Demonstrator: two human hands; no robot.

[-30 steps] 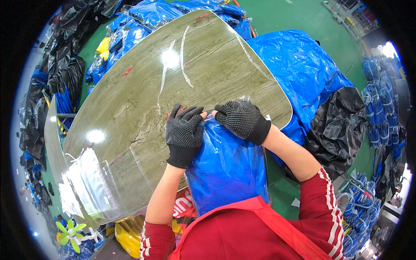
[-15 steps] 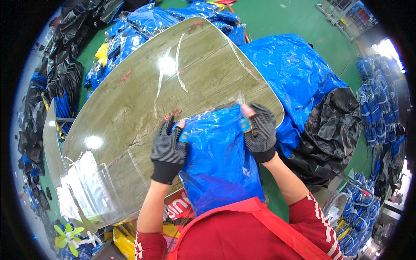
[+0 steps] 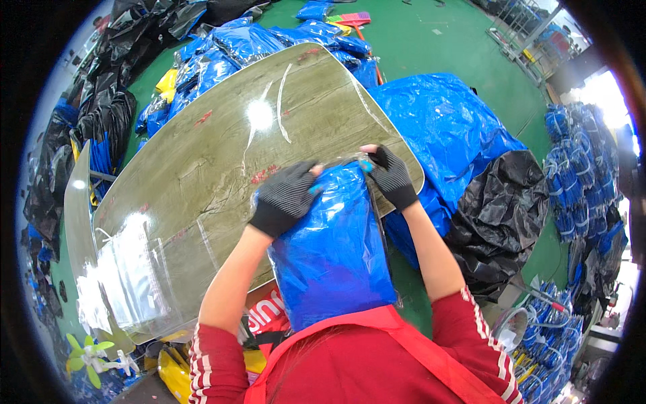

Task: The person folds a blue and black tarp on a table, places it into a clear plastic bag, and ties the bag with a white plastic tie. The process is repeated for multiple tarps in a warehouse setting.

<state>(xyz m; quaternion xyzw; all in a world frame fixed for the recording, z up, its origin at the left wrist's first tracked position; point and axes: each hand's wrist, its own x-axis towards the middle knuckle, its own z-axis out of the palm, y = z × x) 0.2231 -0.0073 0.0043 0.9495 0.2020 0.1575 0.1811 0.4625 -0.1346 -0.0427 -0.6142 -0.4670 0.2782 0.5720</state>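
Observation:
A clear plastic bag [image 3: 333, 246] filled with something folded and blue stretches from the table's near edge back toward my body. My left hand [image 3: 286, 196], in a grey-and-black striped glove with bare fingertips, lies over its upper left corner, fingers curled and pinching the film. At the upper right corner my right hand [image 3: 391, 179], gloved the same way, is closed on the bag's edge with the thumb pointing up and left. Small light-blue patches show at both thumbs. The bag's far edge lies on the brown wood-grain table [image 3: 202, 161]; its near end meets my red apron [image 3: 390, 323].
Beyond the table lies a pile of bagged blue packs [image 3: 245, 44]. A large blue sheet [image 3: 437, 114] and a crumpled black sheet [image 3: 505, 212] are on the right. Clear bags [image 3: 131, 283] lie at the table's left end, near a small green-bladed fan [image 3: 89, 360].
My left hand has slid up and right along the bag's top edge. My right hand has shifted slightly left, and the bag's top now looks narrower and more gathered.

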